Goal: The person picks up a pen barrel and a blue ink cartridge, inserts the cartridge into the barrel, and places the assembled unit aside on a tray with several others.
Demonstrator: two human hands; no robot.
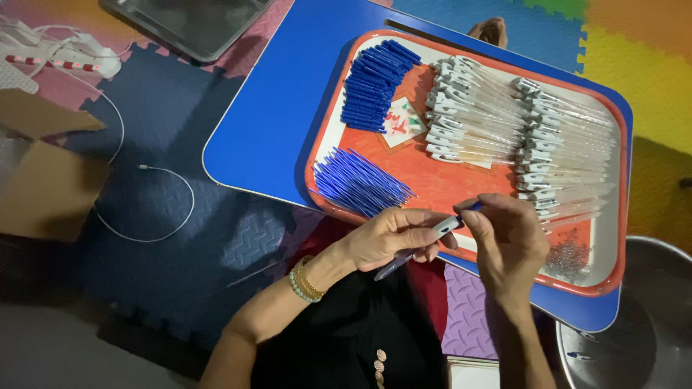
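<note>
My left hand [393,238] grips a clear pen barrel [422,245] with a white clip end, held slantwise over the near edge of an orange tray [432,184]. My right hand [508,241] pinches a small blue cap [472,207] at the barrel's upper end. On the tray lie a pile of blue caps [375,83], a fan of thin blue refills [357,181], two rows of clear barrels with white clips [519,119] and a small heap of tiny metal springs [569,258].
The tray rests on a blue low table [267,122] above coloured foam floor mats. A metal bowl [634,338] sits at the lower right, a metal tray [191,25] at the top, a cardboard box [43,180] and a white cable [169,209] to the left.
</note>
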